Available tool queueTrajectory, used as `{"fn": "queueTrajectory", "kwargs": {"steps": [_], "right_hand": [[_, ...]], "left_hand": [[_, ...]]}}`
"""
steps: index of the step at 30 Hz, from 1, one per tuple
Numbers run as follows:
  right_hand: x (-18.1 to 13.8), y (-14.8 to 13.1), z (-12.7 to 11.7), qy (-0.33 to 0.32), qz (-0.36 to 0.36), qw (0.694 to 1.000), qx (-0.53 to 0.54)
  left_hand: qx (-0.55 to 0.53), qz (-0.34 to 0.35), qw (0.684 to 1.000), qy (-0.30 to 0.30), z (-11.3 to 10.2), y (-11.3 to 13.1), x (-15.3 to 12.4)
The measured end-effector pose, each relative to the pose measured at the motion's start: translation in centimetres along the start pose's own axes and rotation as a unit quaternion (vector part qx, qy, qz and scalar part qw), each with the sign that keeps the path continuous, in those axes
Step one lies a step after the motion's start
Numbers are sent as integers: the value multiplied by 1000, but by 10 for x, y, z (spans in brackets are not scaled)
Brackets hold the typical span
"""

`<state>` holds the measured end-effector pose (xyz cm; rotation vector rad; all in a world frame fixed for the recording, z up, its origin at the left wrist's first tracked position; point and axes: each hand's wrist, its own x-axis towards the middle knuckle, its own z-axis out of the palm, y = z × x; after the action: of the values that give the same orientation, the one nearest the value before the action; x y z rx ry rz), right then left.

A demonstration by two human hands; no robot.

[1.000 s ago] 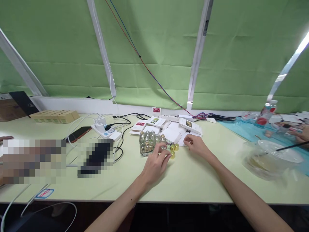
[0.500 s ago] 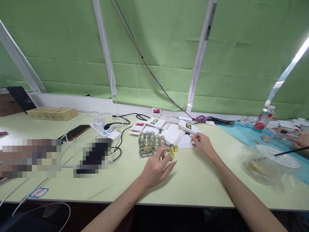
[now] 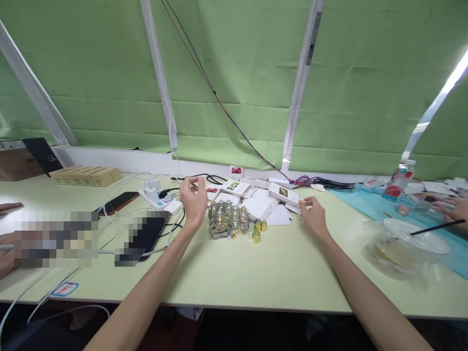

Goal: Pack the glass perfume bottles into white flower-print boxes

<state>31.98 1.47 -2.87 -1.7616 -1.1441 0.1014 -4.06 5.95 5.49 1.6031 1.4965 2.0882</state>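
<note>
My left hand (image 3: pixel 194 201) is raised to the left of the glass bottles, fingers loosely curved and apart, with nothing visible in them. A clear squat glass bottle (image 3: pixel 220 226) stands in front of several slim clear vials (image 3: pixel 236 214). Beside these on the table are several small yellow-gold caps (image 3: pixel 257 237), a paler greenish cap (image 3: pixel 250 230) and some tiny pieces (image 3: pixel 236 235). At the pile's right side, my right hand (image 3: pixel 313 214) pinches the edge of a white box (image 3: pixel 284 193) with a yellow picture. Its fingertips are partly hidden.
White boxes and paper (image 3: pixel 259 204) lie behind the bottles. Left are a power strip (image 3: pixel 155 199), cables, phones and a row of yellow boxes (image 3: pixel 86 176). Another person's hand (image 3: pixel 7 253) is at far left. A lidded plastic bowl (image 3: pixel 397 253) and drink bottle (image 3: pixel 400 180) stand right.
My left hand has lifted away from the caps and moved left and back, leaving caps and tiny pieces uncovered. My right hand has shifted slightly right. The view turned a little.
</note>
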Motion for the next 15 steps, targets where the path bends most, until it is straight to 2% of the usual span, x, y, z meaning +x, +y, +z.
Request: {"fn": "queueTrajectory", "kwargs": {"steps": [2,4,6,9,15], "right_hand": [[3,5,2,21,9,1000,-10],[5,10,3,38,16,999,-21],[6,14,5,46,20,998,-31],[7,19,9,45,30,998,-44],[8,30,13,19,70,995,-74]], "left_hand": [[60,-67,996,-11,1,-27,9],[140,-86,984,-73,-4,-50,10],[164,-97,976,-106,-10,-67,7],[189,-103,966,-145,-16,-80,3],[238,-86,942,-220,-14,-90,-1]]}}
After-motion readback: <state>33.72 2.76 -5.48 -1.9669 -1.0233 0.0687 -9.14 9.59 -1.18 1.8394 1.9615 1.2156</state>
